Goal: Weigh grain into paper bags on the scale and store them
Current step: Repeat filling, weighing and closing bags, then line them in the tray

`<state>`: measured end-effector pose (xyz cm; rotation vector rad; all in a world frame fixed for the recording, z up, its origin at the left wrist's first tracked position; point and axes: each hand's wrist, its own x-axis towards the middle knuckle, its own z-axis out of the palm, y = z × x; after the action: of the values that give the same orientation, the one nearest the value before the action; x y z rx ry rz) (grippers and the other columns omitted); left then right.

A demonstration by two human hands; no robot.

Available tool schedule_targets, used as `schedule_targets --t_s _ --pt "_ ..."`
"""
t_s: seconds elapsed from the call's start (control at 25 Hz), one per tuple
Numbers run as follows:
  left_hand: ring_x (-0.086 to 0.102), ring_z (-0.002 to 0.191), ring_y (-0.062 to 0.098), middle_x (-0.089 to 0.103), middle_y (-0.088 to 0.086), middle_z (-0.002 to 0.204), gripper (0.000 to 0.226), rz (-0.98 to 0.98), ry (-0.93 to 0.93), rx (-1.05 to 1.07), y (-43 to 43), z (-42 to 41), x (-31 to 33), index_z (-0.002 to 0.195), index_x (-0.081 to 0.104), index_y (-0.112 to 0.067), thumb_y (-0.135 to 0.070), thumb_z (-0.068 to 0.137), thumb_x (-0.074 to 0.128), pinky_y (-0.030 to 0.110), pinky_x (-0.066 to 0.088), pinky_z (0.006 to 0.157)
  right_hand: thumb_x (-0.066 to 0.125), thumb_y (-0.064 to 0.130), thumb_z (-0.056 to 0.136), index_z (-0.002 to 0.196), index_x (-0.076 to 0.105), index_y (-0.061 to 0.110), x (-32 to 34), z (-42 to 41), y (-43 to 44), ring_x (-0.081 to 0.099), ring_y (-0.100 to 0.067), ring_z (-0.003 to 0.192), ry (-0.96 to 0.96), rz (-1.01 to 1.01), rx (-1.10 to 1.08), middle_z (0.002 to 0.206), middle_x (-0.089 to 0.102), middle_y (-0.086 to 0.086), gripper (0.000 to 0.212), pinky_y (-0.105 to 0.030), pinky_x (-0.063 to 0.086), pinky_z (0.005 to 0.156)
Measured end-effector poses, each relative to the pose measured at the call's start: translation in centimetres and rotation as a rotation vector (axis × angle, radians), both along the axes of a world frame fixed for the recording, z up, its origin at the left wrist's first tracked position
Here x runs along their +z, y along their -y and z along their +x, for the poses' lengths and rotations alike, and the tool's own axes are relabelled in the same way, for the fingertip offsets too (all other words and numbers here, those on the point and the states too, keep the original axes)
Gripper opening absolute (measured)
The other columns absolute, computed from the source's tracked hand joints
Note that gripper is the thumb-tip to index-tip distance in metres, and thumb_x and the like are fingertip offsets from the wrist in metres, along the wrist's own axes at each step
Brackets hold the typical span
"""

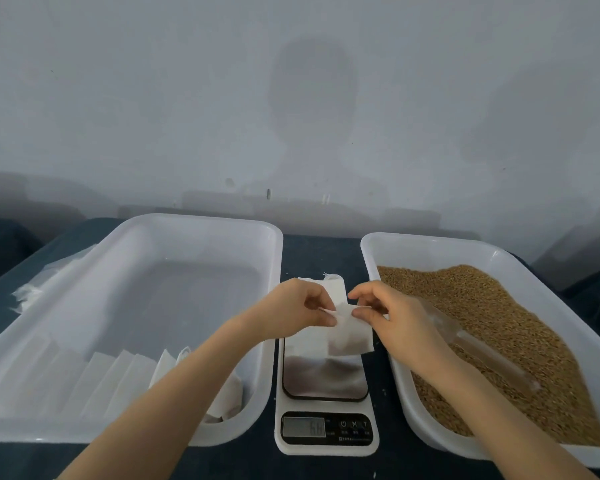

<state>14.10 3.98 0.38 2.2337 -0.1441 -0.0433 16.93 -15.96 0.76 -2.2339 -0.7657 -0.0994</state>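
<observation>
A small white paper bag (349, 336) with brown grain showing through its lower part hangs just above the steel plate of the digital scale (326, 386). My left hand (300, 304) pinches its top edge from the left. My right hand (388, 311) pinches the same edge from the right. More white bag paper (333, 289) sticks up behind my fingers. The scale's display (303, 427) is lit but its digits are blurred. Brown grain (499, 334) fills the white tub (430, 244) on the right, and a clear plastic scoop (478, 348) lies on it.
A large white tub (201, 223) on the left holds a row of several white paper bags (125, 379) along its near side. Crumpled clear plastic (42, 282) lies left of that tub. Everything sits on a dark table against a pale wall.
</observation>
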Motion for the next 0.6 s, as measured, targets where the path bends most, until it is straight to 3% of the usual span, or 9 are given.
schedule_targets --t_s 0.16,0.28,0.6 --pt "0.063 0.061 -0.001 0.07 -0.01 0.068 0.014 -0.073 0.034 0.129 -0.4 -0.7 0.2 0.072 0.064 -0.024 -0.02 0.081 0.075 0.016 0.051 0.064 0.068 0.014 0.084 0.099 0.064 0.027 0.0 0.1 0.1 0.057 0.003 0.083 0.048 0.11 -0.049 0.079 0.064 0.013 0.02 -0.004 0.041 0.071" --pt "0.061 0.059 -0.002 0.068 -0.01 0.064 0.017 -0.075 0.08 0.174 -0.5 -1.4 0.1 0.069 0.064 -0.025 -0.018 0.08 0.075 0.009 0.047 0.058 0.069 0.011 0.083 0.096 0.066 0.024 -0.6 0.0 -0.2 0.058 0.003 0.081 0.044 0.144 -0.046 0.078 0.064 0.012 0.018 -0.004 0.041 0.07" --pt "0.05 0.058 -0.005 0.057 -0.011 0.065 0.016 0.059 0.128 0.146 -0.2 -1.9 -2.0 0.079 0.06 -0.032 -0.025 0.082 0.074 0.006 0.039 0.057 0.066 0.023 0.087 0.11 0.063 0.022 -2.2 -0.1 -0.1 0.055 0.009 0.082 -0.031 -0.023 -0.014 0.093 0.062 0.013 0.023 -0.003 0.04 0.072"
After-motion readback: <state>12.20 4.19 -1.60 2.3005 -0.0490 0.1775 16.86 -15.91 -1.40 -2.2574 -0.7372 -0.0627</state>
